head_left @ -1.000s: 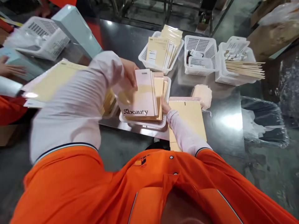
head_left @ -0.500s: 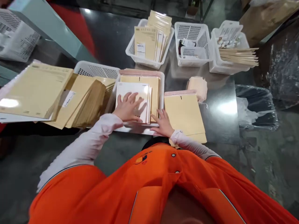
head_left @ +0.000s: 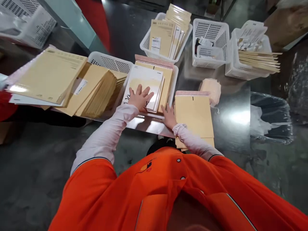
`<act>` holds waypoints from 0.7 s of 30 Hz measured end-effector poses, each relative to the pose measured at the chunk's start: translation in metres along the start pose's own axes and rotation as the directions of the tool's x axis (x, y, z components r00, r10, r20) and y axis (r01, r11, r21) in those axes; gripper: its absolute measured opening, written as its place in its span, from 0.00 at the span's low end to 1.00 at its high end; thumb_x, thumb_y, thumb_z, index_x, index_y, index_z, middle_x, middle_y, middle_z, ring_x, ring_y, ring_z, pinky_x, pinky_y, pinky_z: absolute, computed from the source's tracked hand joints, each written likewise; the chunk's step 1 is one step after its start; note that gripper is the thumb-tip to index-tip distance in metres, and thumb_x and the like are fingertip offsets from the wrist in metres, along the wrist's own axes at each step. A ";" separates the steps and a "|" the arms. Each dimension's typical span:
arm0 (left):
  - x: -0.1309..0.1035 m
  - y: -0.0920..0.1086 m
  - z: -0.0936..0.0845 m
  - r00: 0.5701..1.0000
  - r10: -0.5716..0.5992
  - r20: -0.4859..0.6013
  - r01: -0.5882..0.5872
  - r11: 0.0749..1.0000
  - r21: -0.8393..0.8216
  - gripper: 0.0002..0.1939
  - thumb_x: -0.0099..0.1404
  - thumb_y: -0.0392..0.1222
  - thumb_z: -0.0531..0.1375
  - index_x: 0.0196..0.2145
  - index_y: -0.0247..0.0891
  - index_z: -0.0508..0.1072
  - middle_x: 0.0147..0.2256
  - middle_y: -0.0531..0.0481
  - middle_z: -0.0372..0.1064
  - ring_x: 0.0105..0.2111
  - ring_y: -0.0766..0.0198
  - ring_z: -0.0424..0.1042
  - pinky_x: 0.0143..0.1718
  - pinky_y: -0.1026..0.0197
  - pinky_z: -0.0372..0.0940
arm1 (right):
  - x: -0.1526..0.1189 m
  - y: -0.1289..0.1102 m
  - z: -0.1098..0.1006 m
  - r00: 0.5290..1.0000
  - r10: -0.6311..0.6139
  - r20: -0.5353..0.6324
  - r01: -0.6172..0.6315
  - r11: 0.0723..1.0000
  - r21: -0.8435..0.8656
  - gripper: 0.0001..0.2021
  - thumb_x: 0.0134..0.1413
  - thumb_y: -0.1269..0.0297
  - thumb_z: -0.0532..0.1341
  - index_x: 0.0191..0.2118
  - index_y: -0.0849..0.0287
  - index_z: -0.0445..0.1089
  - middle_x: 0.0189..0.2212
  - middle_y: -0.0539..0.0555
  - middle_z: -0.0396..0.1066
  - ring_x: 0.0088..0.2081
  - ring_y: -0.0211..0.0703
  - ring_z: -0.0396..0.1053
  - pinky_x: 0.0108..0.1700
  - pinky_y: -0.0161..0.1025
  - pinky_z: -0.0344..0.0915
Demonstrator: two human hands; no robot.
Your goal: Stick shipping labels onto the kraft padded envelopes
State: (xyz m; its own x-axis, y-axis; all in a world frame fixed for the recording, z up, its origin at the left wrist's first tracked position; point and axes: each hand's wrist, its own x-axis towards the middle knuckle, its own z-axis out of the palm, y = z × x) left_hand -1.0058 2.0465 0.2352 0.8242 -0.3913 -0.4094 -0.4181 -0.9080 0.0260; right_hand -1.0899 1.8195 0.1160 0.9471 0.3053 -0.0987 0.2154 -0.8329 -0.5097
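My left hand (head_left: 140,98) lies with spread fingers on the white printed top sheet or booklet (head_left: 146,78) of a small stack. That stack rests on tan envelopes (head_left: 167,84) with pinkish flaps, inside a white basket (head_left: 176,77) at the table's front edge. My right hand (head_left: 169,116) is at the basket's near right corner, fingers apart, touching the stack's edge or the rim; I cannot tell which. Right of it lies a pile of tan envelopes (head_left: 194,115) with a pink strip and a black mark on top.
Left, tan envelopes (head_left: 98,88) fill another white basket (head_left: 109,62), with a large tan packet (head_left: 51,75) on top. Behind stand a basket of envelopes (head_left: 161,38), a divided basket (head_left: 211,32) and a basket (head_left: 252,70) holding wooden sticks. A peach-coloured bundle (head_left: 211,89) sits right.
The view has shifted, so the table items appear farther right. My left hand has slid lower on the white top piece, uncovering more of its print. My right hand stays by the basket corner.
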 end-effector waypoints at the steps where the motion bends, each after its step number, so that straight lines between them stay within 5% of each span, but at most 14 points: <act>1: 0.000 0.003 0.000 1.000 0.005 0.002 -0.005 1.000 -0.020 0.65 0.56 0.48 0.77 0.80 0.51 0.44 0.80 0.45 0.27 0.78 0.30 0.22 0.70 0.18 0.30 | 0.001 0.000 0.000 0.999 -0.005 0.031 0.005 1.000 -0.028 0.45 0.59 0.73 0.69 0.79 0.61 0.54 0.79 0.75 0.40 0.79 0.79 0.36 0.75 0.75 0.43; 6: 0.015 0.015 -0.012 0.998 0.041 -0.037 -0.042 0.998 -0.036 0.56 0.62 0.47 0.74 0.79 0.50 0.50 0.80 0.46 0.34 0.78 0.34 0.26 0.72 0.22 0.33 | 0.006 -0.005 -0.014 0.987 -0.050 0.155 0.069 0.991 -0.115 0.37 0.61 0.80 0.61 0.76 0.63 0.61 0.77 0.74 0.49 0.78 0.78 0.42 0.75 0.76 0.41; 11: 0.030 0.015 -0.026 0.999 0.030 -0.044 -0.035 0.991 -0.129 0.54 0.61 0.55 0.75 0.77 0.49 0.56 0.80 0.46 0.36 0.78 0.34 0.29 0.72 0.20 0.36 | 0.007 0.005 -0.032 0.976 -0.089 0.201 0.093 0.996 -0.009 0.42 0.58 0.67 0.71 0.76 0.62 0.61 0.77 0.73 0.46 0.78 0.81 0.42 0.75 0.75 0.46; 14: 0.026 0.012 -0.032 0.962 -0.234 -0.143 0.184 0.938 -0.293 0.52 0.66 0.65 0.68 0.78 0.41 0.55 0.80 0.38 0.33 0.78 0.30 0.31 0.72 0.22 0.40 | 0.016 0.016 -0.040 0.998 -0.054 0.038 0.049 0.992 0.115 0.42 0.59 0.55 0.71 0.74 0.66 0.62 0.75 0.75 0.52 0.77 0.74 0.49 0.77 0.69 0.48; 17: 0.026 0.012 -0.030 0.825 -0.558 -0.085 0.457 0.749 -0.480 0.60 0.67 0.73 0.62 0.79 0.30 0.45 0.78 0.26 0.31 0.76 0.23 0.39 0.71 0.25 0.45 | 0.037 0.017 -0.040 0.984 0.085 -0.158 -0.043 0.967 0.251 0.32 0.71 0.53 0.58 0.72 0.67 0.63 0.70 0.74 0.61 0.72 0.66 0.59 0.74 0.64 0.56; 21: 0.033 0.005 -0.013 0.823 -0.568 0.036 0.507 0.704 -0.497 0.67 0.63 0.77 0.61 0.80 0.31 0.39 0.79 0.26 0.26 0.76 0.24 0.42 0.71 0.29 0.49 | 0.064 0.004 -0.036 0.961 0.182 -0.209 -0.126 0.958 0.256 0.28 0.72 0.54 0.51 0.67 0.69 0.67 0.63 0.75 0.69 0.66 0.66 0.65 0.71 0.66 0.58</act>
State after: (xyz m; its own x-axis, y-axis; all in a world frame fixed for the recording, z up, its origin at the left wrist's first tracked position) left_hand -0.9756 2.0268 0.2340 0.9016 0.1989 -0.3840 0.3135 -0.9123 0.2635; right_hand -1.0193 1.8190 0.1381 0.9989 0.0455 -0.0092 0.0263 -0.7186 -0.6949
